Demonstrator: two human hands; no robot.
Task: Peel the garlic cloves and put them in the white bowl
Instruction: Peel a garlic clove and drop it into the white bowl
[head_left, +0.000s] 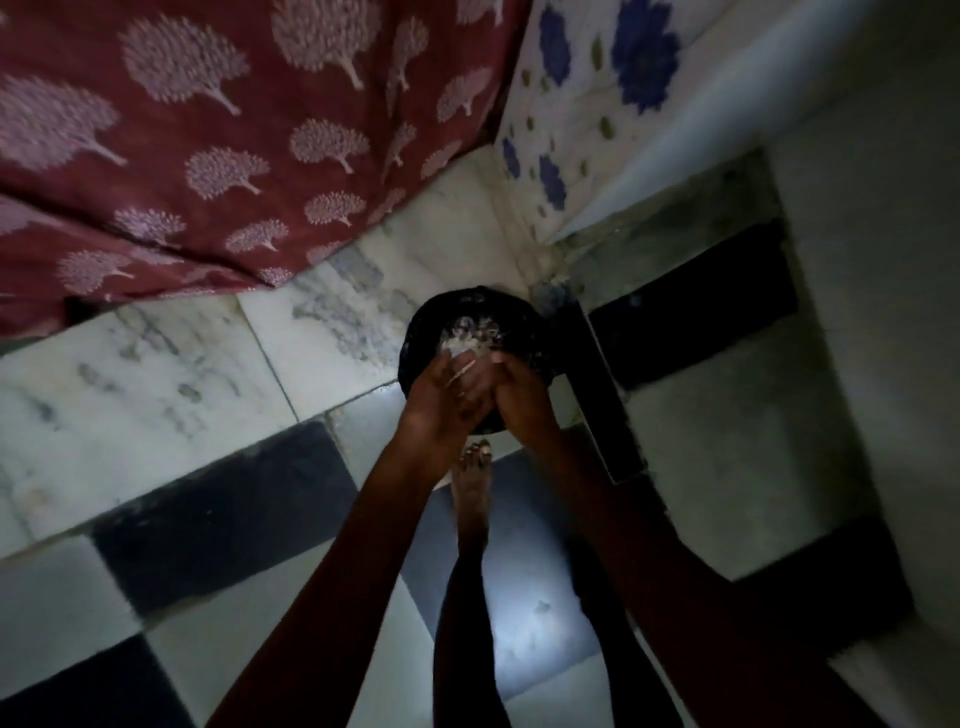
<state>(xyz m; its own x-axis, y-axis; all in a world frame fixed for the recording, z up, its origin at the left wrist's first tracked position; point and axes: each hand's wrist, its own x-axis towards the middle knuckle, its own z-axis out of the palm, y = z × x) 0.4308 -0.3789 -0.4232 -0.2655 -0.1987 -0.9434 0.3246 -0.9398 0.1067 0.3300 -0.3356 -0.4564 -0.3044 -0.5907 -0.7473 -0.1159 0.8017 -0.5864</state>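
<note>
Both arms stretched forward and down. Left hand (441, 397) and right hand (522, 392) touch, palms together, fingers roughly straight. Detail blurry.

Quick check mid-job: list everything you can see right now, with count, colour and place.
bin: one, black, on the floor by the wall corner, under the hands
peels: pale heap, too blurred to count, inside the bin
cloth: one, maroon with pale tree print, upper left
flowered surface: one, white with blue flowers, top right of centre
floor: white marble with black tiles
white bowl, cloves: none in view
foot: one, bare, on the floor just short of the bin
left hand: over the bin, against the right hand, a pale scrap at its fingertips
right hand: over the bin, grip unclear
</note>
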